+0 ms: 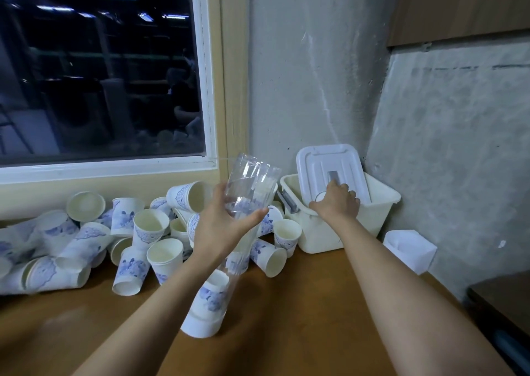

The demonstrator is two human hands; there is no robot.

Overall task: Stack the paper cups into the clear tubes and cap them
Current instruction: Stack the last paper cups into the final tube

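Wooden table (301, 304). Loose paper cups (114, 232) heaped at 9 o'clock. White bin (372, 215) at 2 o'clock, lid (324, 163) propped in it. Clear tube (249, 183) tilted at centre, stacked cups (206, 304) in its lower end. Left hand (226, 220) wraps around the tube's middle. Right hand (337, 200) is in the bin, fingers curled down; can't tell if it holds anything.

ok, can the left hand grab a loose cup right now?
Probably not: the left hand grips the clear tube. The loose cups lie just beside it, nothing between, but its fingers are full.
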